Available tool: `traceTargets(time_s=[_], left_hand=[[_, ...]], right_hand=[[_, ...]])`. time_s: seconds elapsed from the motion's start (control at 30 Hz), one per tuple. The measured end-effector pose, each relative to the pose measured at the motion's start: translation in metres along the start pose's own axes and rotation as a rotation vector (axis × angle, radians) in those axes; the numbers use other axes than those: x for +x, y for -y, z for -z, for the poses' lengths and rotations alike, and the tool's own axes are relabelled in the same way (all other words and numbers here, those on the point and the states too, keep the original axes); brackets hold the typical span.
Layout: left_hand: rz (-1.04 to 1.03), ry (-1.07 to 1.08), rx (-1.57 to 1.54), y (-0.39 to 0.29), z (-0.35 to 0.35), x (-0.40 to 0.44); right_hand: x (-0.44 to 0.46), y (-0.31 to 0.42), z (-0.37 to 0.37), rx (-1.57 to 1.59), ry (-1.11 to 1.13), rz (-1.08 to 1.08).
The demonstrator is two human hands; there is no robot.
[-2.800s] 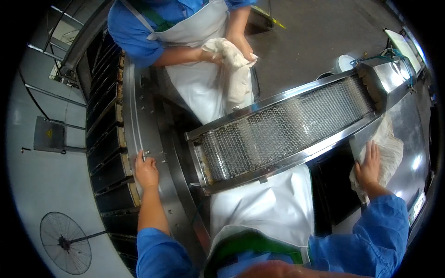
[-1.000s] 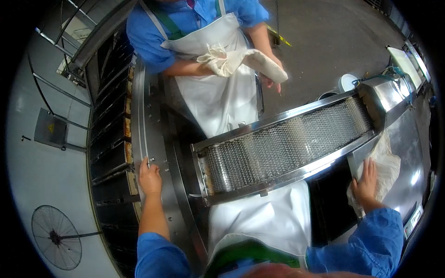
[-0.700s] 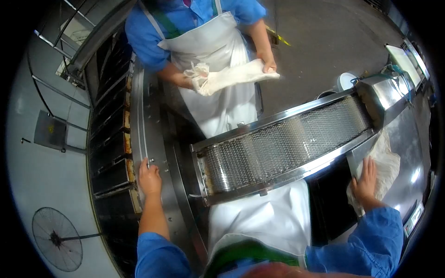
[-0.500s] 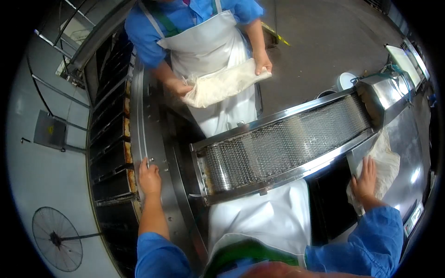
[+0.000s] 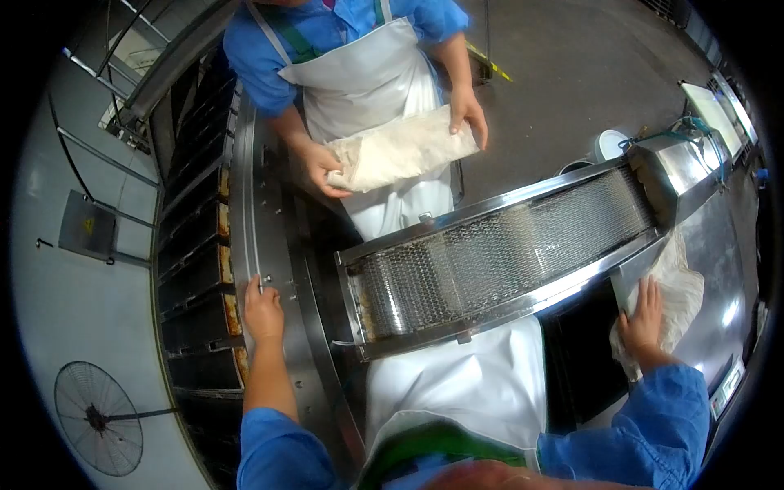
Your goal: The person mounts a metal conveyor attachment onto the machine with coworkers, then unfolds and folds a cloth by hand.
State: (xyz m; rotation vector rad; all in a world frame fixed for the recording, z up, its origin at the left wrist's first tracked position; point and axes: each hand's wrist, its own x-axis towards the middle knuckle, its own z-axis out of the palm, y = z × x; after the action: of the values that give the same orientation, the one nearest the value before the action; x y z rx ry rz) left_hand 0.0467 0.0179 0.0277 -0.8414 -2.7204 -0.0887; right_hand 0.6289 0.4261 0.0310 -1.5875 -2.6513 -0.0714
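Note:
My left hand has its fingers curled over the thin metal rail along the side of the machine at left. On the right, my right hand lies flat with fingers stretched over a crumpled off-white cloth, which rests on a steel surface. Between my hands runs a sloping conveyor with a metal mesh belt; no item shows on its belt. Opposite me, a co-worker in a white apron holds a folded off-white cloth in both hands.
A row of dark pans or trays with browned edges runs beside the rail. A wire-guarded fan stands at lower left. A steel housing caps the conveyor's far end, with a white bucket nearby.
The co-worker's cloth is spread flatter, and that person's hands have shifted on it. The dark pans at left have moved along the machine. My hands remain in place.

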Motion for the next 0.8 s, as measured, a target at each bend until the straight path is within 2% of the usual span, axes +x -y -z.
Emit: traceTargets(time_s=[0.57,0.8], left_hand=[[-0.004,-0.003,-0.02,-0.005,0.005,0.0],[-0.008,-0.021,-0.027,-0.001,-0.001,-0.001]], right_hand=[[-0.002,-0.001,0.0,-0.015,-0.011,0.017],[-0.001,0.009,0.015,-0.02,0.089,-0.014]])
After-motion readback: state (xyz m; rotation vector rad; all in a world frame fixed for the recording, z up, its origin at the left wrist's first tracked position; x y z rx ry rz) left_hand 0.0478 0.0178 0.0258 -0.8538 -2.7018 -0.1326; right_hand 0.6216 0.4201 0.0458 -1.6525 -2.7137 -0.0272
